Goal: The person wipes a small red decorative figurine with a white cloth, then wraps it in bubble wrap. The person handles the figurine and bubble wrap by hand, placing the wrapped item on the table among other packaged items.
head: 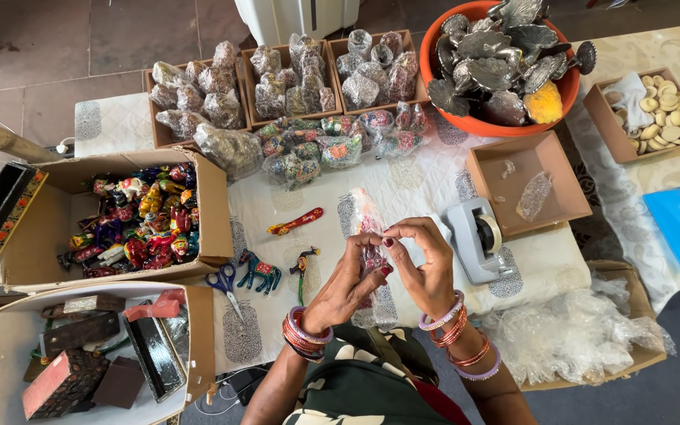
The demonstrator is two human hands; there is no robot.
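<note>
both hands meet near the middle of the tabletop (419, 185): the left hand (348, 287) and right hand (423, 267) are each clamped on a bubble-wrapped figurine (367, 228), held upright between them, with a tape dispenser (474, 240) just right.

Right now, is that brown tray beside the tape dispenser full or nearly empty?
Nearly empty. The brown tray shows mostly bare bottom, with only one bubble-wrapped piece and a small scrap lying in it, beside the tape dispenser.

Glossy clear plastic wrap (366, 216) — crinkled
</note>
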